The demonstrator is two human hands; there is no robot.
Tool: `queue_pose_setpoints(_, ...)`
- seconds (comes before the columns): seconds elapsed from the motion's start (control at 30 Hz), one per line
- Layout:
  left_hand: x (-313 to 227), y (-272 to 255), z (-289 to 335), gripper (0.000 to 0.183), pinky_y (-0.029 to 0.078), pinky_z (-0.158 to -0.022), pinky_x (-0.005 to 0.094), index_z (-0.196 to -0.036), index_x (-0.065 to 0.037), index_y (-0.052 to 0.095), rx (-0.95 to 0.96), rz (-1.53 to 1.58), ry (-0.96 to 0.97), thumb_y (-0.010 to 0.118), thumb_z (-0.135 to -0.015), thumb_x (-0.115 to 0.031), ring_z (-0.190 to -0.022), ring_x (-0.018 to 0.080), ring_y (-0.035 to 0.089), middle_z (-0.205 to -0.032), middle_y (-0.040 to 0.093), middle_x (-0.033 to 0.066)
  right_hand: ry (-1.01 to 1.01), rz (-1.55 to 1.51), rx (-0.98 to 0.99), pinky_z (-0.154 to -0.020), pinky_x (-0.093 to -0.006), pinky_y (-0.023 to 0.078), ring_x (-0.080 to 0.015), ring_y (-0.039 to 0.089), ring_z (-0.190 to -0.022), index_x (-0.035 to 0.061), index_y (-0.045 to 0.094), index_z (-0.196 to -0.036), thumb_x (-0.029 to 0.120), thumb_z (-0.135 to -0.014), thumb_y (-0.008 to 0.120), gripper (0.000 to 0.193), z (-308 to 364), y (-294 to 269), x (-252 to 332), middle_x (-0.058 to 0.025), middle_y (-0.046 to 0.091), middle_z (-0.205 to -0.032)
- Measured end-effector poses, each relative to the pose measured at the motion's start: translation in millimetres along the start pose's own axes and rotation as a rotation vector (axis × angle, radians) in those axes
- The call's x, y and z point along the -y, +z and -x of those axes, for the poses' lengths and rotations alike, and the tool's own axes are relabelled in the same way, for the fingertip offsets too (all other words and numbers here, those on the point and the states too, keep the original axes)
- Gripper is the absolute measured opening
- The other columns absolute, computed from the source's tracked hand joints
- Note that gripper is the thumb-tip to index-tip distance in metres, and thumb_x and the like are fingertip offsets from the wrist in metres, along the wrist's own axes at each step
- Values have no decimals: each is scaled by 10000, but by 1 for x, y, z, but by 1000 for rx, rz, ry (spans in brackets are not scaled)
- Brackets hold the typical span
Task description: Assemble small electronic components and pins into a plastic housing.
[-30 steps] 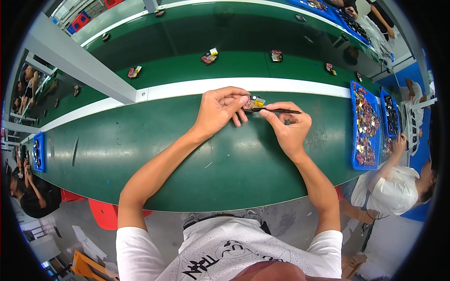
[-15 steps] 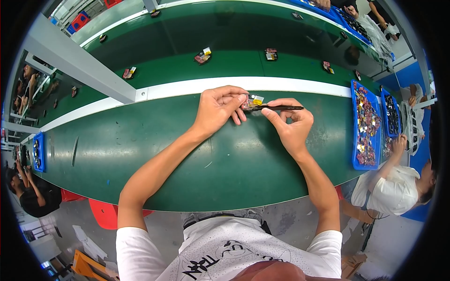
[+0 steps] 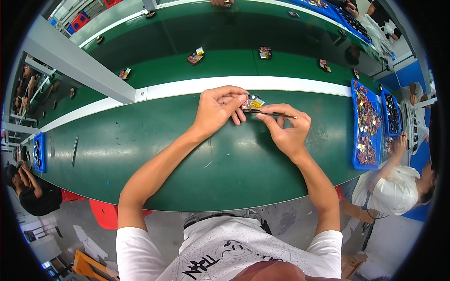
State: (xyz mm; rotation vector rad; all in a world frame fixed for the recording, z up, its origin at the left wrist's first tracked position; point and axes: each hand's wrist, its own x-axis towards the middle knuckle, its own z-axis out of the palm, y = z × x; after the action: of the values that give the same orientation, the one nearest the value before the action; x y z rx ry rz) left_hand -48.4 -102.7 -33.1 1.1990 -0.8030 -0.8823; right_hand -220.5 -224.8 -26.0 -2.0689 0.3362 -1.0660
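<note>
Near the far edge of the green bench, my left hand (image 3: pixel 216 108) pinches a small electronic assembly (image 3: pixel 253 102). It has a red board, a black part and a silver-and-yellow piece; my fingers cover its left side. My right hand (image 3: pixel 291 130) grips a thin black tool (image 3: pixel 280 114), like tweezers or a slim rod, whose kind I cannot make out. Its left end meets the lower edge of the assembly, and its right end sticks out past my fingers.
Beyond a white rail (image 3: pixel 281 83), similar assemblies (image 3: pixel 196 55) lie spaced along a green conveyor belt (image 3: pixel 229 65). At the right stand a blue tray (image 3: pixel 355 140) of red boards and a smaller blue tray (image 3: pixel 385 100) of black parts. A grey post (image 3: pixel 84 58) rises at left. Co-workers sit on both sides.
My right hand has shifted slightly left and down, tilting the black tool so its right end points lower. My left hand stays put. The assemblies on the belt have moved left.
</note>
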Motion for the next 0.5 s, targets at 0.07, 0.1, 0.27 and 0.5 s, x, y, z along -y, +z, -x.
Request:
queue_pose_setpoints(0.07,0,0,0,221,563,-517,260,-1142,98,679,2,-1,-2,627,-1010,-71,-641,194,719,-870,721,154,-52,6,5,-421,-234,303,-41,390,-430,49,773,-869,4,-756,859,149,-1,0,2,-30,775,-817)
queue_pose_setpoints(0.1,0,0,0,221,563,-517,260,-1143,97,680,4,-2,-3,627,-1009,-71,-641,194,719,-872,721,154,-52,6,5,-421,-234,303,-41,390,-430,49,773,-869,4,-756,859,149,-1,0,3,-30,775,-817)
queue_pose_setpoints(0.27,1,1,-1,225,563,-520,257,-1151,96,674,13,-3,-13,635,-1003,-69,-656,189,721,-876,721,153,-163,45,-3,-447,-243,333,-66,387,-410,68,764,-844,2,-747,845,143,-1,-1,2,-21,786,-846)
queue_pose_setpoints(0.5,-5,6,0,233,551,-525,244,-1132,97,664,-11,-105,-63,710,-932,-14,-650,140,692,-861,723,140,-247,84,17,-465,-239,334,-78,425,-415,86,762,-837,-33,-744,815,159,-1,0,3,-11,788,-852)
